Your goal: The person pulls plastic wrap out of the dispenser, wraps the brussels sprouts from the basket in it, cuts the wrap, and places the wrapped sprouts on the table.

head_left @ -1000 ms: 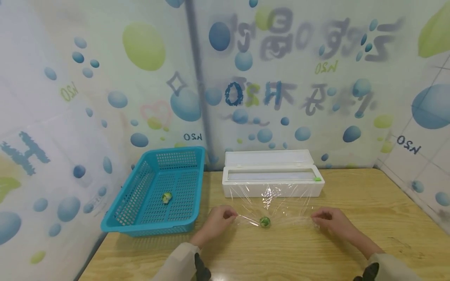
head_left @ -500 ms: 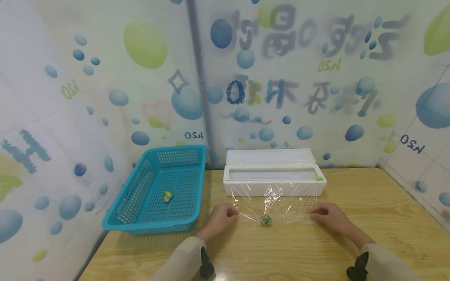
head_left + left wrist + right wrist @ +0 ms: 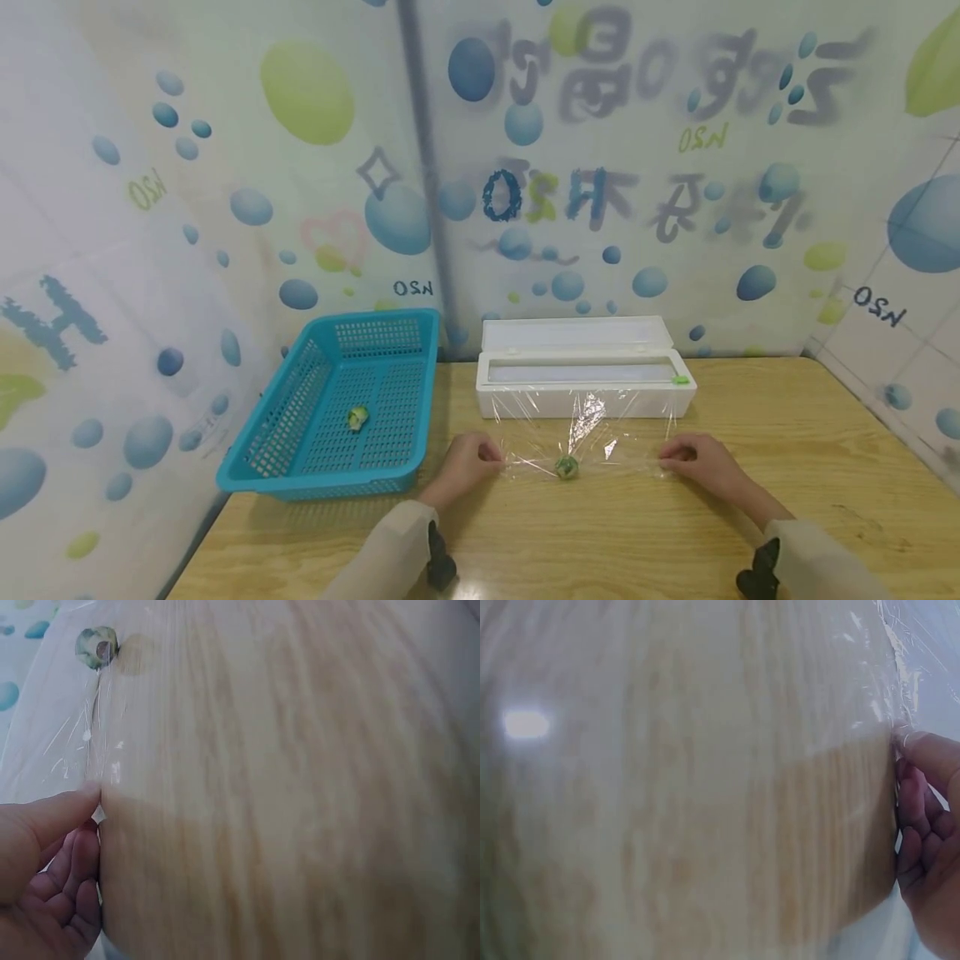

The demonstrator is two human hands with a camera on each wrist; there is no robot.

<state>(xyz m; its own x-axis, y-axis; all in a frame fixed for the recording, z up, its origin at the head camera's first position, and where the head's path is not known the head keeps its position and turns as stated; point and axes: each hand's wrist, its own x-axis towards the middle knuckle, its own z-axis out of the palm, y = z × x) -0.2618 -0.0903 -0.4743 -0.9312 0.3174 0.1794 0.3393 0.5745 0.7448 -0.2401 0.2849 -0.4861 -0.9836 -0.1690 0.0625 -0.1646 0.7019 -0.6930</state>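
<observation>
A clear sheet of plastic wrap [image 3: 611, 450] runs out from a white wrap dispenser box [image 3: 588, 404] toward me. My left hand [image 3: 469, 467] pinches its near left corner between thumb and fingertip, and in the left wrist view the other fingers curl beneath. The near right corner is pinched by my right hand [image 3: 705, 471]; the right wrist view shows the thumb on the film edge. Between the hands, at the wrap's near edge, sits a small green Brussels sprout [image 3: 567, 467]. Whether it lies over or under the film I cannot tell.
A blue plastic basket [image 3: 420, 433] stands on the left, with a second Brussels sprout [image 3: 357, 418] in it. The dispenser's lid [image 3: 573, 334] is raised, and a green slider [image 3: 680, 380] sits at its right end. The wooden table [image 3: 600, 550] meets a patterned wall sheet behind.
Both hands have shifted slightly toward the box, still pinching the wrap's corners. The sprout at the film's edge has moved a little the same way, and glints on the film have changed.
</observation>
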